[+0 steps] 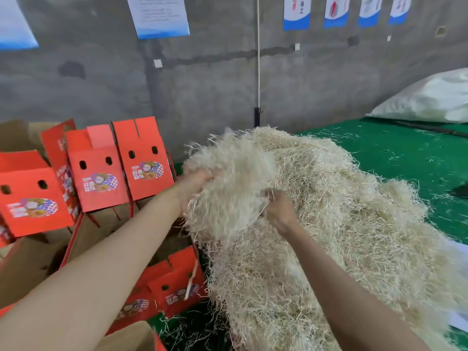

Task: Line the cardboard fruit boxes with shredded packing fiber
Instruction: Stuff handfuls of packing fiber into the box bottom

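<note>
Big pile of pale straw-coloured shredded packing fiber [329, 236] lay heaped on the green-covered worktop [395, 153]: thin tangled strands, with stray bits scattered on the green. Both hands gripped a loose clump [228, 183] of the fiber, held just above the pile's left end. The left hand [193, 188] was at the clump's left side, the right hand [279, 211] at its lower right. Clump was motion-blurred. Fingertips of both hands were buried in strands, hard to make out. Red printed cardboard fruit boxes [97, 173] stood left of the pile with flaps up, insides not visible. More red boxes sat lower down, partly hidden by the left forearm. Pile was cut off at the bottom and right frame edges. Open green surface ran behind the pile up to a white filled sack [430, 97] by the grey concrete wall [215, 92].
</note>
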The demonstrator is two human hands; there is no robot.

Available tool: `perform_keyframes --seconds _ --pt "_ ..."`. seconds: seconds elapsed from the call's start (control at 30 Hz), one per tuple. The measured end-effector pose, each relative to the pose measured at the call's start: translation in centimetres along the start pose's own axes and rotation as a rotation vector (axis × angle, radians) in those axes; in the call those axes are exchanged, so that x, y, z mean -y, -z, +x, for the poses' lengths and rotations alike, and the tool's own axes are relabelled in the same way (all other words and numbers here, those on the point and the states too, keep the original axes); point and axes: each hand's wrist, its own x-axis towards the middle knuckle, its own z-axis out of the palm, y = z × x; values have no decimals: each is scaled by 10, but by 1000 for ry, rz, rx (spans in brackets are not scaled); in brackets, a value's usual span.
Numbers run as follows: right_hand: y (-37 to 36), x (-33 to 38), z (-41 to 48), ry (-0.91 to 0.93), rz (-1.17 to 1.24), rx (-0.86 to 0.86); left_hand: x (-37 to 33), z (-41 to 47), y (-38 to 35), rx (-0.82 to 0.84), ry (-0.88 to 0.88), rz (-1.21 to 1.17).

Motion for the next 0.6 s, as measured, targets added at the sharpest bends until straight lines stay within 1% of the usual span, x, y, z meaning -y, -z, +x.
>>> perform_keyframes --seconds 0.07,0.1,0.13,0.17,0.2,0.23,0.27,0.3,0.33,0.37,0.4,0.43,0.47,0.5,0.53,0.57,0.6 --pt "11 7 9 38 57 -78 6 -6 -1 183 103 538" --pt "15 10 13 51 27 -84 9 -7 -4 260 130 712" --pt "19 10 15 73 -32 -84 12 -5 -8 328 143 823" --pt "22 7 18 103 -84 -89 15 -1 -12 355 124 940" --pt "26 3 19 134 -125 -97 18 5 -15 317 73 1104" --pt "29 -3 19 155 -170 -106 21 12 -14 186 8 1276" --pt "32 -13 17 169 -234 -115 20 16 -12 -32 -73 1387" --pt "33 -25 14 170 -314 -122 18 20 -9 -276 -180 1366" --pt "33 -39 10 156 -392 -120 15 23 -7 -480 -307 1211" --pt "33 -54 5 123 -461 -107 9 26 -4 -618 -423 968" --pt "33 -71 0 77 -525 -79 2 28 -2 -702 -481 699" --pt "33 -86 -7 26 -586 -41 -7 30 -1 -755 -490 447" --pt "33 -98 -14 -22 -634 -5 -14 31 -1 -784 -443 214" --pt "33 -107 -20 -59 -648 19 -18 31 -2 -762 -369 -6" --pt "33 -110 -23 -80 -624 34 -18 29 -4 -714 -277 -167" --pt "33 -107 -22 -82 -589 39 -16 26 -5 -657 -201 -215" --pt "34 -99 -19 -67 -561 36 -14 20 -7 -609 -145 -192"
